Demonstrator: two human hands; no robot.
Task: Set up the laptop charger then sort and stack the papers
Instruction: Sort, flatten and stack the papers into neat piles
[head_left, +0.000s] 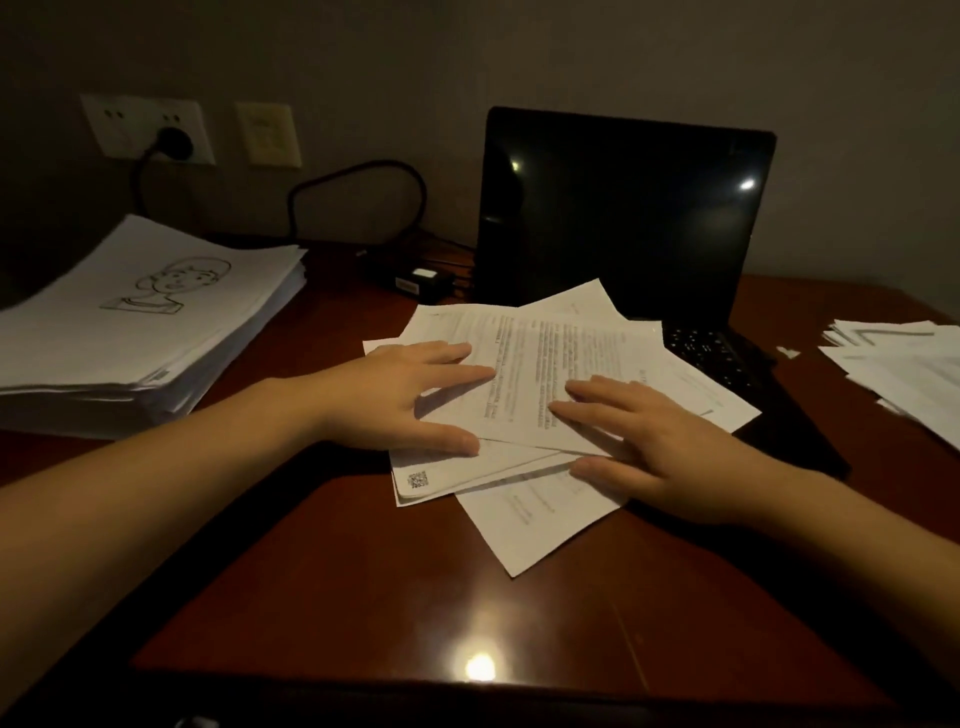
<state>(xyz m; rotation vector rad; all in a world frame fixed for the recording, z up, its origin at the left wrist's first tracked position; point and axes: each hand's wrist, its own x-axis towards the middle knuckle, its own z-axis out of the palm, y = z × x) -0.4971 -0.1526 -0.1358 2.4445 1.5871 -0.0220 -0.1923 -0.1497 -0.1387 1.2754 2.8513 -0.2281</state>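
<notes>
A loose, fanned pile of printed papers (540, 364) lies mid-desk, partly over the keyboard of an open black laptop (618, 208) with a dark screen. My left hand (410, 395) rests flat on the pile's left side with fingers spread. On the pile's right side my right hand (649, 441) lies with straight fingers, thumb at the lower edge. The black charger brick (415, 278) sits behind the pile, left of the laptop. Its cable (358, 176) loops up toward a plug (174, 141) in the wall socket.
A thick paper stack (140, 322) topped by a line drawing sits at the left on the dark wooden desk (363, 571). Another spread of sheets (904, 374) lies at the right edge. A second wall plate (267, 134) is beside the socket.
</notes>
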